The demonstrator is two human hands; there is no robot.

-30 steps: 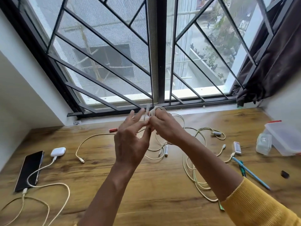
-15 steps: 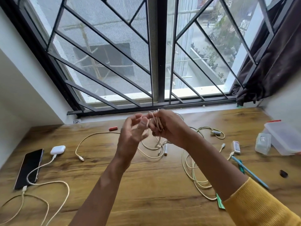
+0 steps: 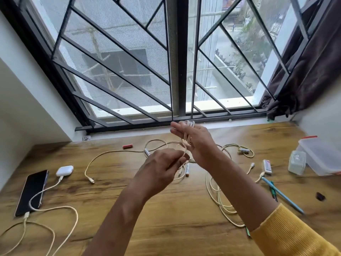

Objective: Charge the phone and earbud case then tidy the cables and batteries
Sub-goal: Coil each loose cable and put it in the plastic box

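Step in hand: coiling a loose cream cable (image 3: 187, 139) held up above the bench (image 3: 166, 209), in front of the window.
Right hand (image 3: 195, 143): fingers mostly straight, with the gathered loops wound round them and hanging down the palm.
Left hand (image 3: 162, 167): just below the right hand, fingers curled and pinching the free tail of that same cable.
Phone (image 3: 31, 193): flat on the bench, far to the left of the hands, a cable plugged into its near end.
Earbud case (image 3: 64, 170): just beyond the phone, also with a cable in it.
Still loose: another cable (image 3: 219, 196) sprawled to the right of the hands; a red battery (image 3: 127, 146) behind the left hand.
Handling: I'd judge the cable light, limp and springy, so loops will slip off straight fingers. Best pinched across the whole bundle at mid-loop, not by the plugs.
Storage: a clear plastic box (image 3: 321, 157) sits at the far right.
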